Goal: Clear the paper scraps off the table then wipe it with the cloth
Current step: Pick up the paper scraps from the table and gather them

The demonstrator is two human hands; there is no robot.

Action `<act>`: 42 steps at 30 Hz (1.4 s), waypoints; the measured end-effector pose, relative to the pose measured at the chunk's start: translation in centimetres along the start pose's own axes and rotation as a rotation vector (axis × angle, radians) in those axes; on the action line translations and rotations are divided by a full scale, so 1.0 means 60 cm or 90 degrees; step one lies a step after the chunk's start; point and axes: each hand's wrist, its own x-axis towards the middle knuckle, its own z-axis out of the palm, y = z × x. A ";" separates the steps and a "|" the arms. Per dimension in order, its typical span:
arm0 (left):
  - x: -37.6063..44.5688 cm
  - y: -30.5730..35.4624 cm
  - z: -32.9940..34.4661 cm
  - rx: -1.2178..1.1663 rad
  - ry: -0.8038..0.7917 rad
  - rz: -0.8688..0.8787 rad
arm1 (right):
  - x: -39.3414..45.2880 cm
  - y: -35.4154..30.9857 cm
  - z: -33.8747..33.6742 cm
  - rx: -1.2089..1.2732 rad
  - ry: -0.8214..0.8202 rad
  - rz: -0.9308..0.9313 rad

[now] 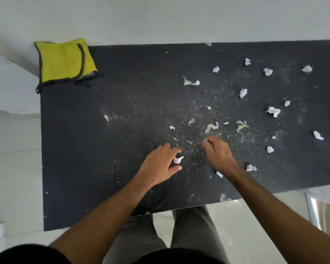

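Note:
Several white paper scraps lie across the right half of the dark table [103, 168], among them a crumpled scrap [273, 111] and a curled strip [211, 127]. My left hand [158, 166] rests near the front middle, fingers spread around a small scrap [178, 159] between thumb and forefinger. My right hand [218, 153] is curled into a fist just right of it; I cannot tell whether paper is inside. A folded yellow cloth [64, 60] with dark edging lies on the table's far left corner.
Fine crumbs and dust [141, 111] speckle the table's middle. A white wall runs behind the table. Pale floor shows on the left and front, with a shiny metal object [320, 212] at the right front. My legs stand at the front edge.

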 end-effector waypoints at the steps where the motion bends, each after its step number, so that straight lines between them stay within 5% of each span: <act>1: 0.002 0.004 0.012 0.020 0.004 -0.006 | -0.006 0.018 -0.002 -0.011 -0.007 -0.006; 8: -0.003 0.039 0.030 -0.107 0.090 -0.149 | -0.033 0.131 -0.047 -0.074 0.049 -0.077; 17: 0.001 0.102 0.060 -0.179 0.152 -0.203 | -0.098 0.202 -0.017 -0.184 -0.088 -0.130; 24: 0.015 0.095 0.047 -0.194 0.214 -0.265 | -0.084 0.190 -0.027 -0.155 -0.092 -0.104; 34: 0.091 0.026 -0.017 -0.028 0.226 -0.273 | 0.018 0.106 -0.046 -0.001 0.004 -0.188; 42: 0.104 0.016 -0.025 -0.056 0.206 -0.255 | 0.097 0.073 -0.041 -0.108 0.044 -0.163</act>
